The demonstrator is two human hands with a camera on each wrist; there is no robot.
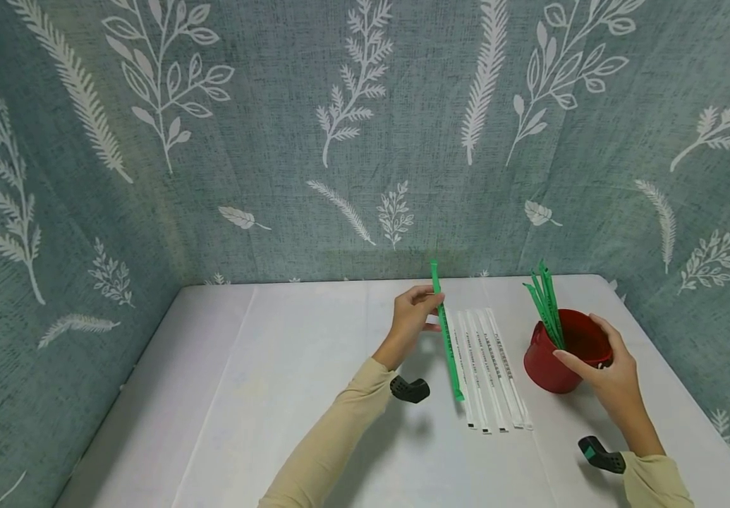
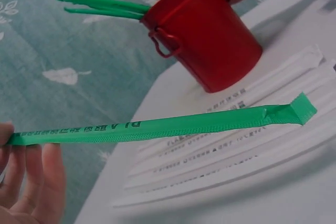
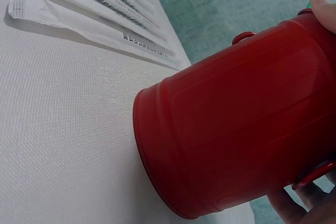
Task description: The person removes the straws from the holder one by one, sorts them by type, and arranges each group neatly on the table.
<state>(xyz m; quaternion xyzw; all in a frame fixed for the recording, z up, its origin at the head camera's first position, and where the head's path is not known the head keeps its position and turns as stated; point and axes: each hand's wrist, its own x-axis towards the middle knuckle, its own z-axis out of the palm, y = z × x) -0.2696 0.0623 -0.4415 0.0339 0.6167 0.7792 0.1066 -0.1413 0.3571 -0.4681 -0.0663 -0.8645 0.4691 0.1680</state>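
My left hand (image 1: 410, 314) pinches a green paper-wrapped straw (image 2: 205, 124) near one end, between thumb and fingers. Dark print runs along the wrapper, and its crimped far end points toward me over the white wrapped straws (image 1: 491, 374). Those lie side by side on the table, several in a row. With thumb and fingers spread around the rim, my right hand (image 1: 621, 381) holds a small red metal bucket (image 3: 236, 124) with little side handles. Several green wrapped straws (image 1: 549, 303) lean out of its far left side; their lower ends are hidden inside.
A white cloth-covered table (image 1: 263, 395) spreads beneath everything. Green leaf-patterned fabric (image 1: 276, 141) hangs behind the back edge and along both sides. Black wrist-camera mounts (image 1: 410, 389) stick out from both sleeves.
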